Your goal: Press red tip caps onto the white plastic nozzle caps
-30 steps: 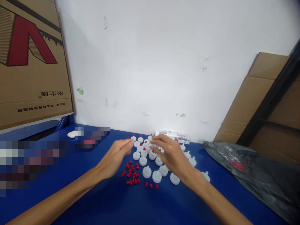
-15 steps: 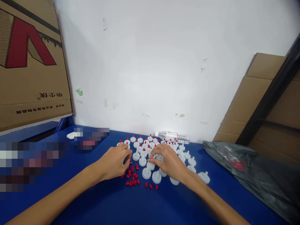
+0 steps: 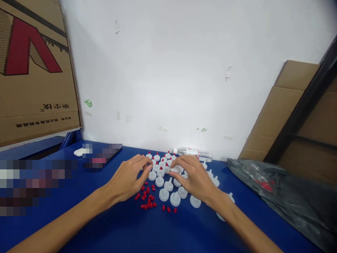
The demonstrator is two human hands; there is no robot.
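On the glossy blue counter (image 3: 110,228) lie many small white plastic caps (image 3: 163,194), round and squat like discs with a short nozzle standing up from the middle. Those toward the wall wear a red tip; the nearer ones are bare. Just in front of them is a loose scatter of tiny red plastic plugs (image 3: 147,202), stubby and cylindrical.

The right hand (image 3: 193,177) pinches one white cap (image 3: 174,169) between thumb and fingertips, lifted a little above the cluster. The left hand (image 3: 129,179) is curled with thumb and forefinger drawn together close beside that cap; whether a red plug sits between them is too small to tell.

Behind the caps a clear plastic water bottle (image 3: 193,153) lies on its side against the matte white wall (image 3: 171,70). To the right is a crumpled black plastic bag (image 3: 284,196), shiny and wrinkled, and flat brown cardboard (image 3: 286,109) leans on the wall. A corrugated cardboard box (image 3: 34,70) with a red mark stands at the left.

Half a second ago both hands were pressed low among the caps; now they have risen and drawn toward each other, the right one carrying the cap up.
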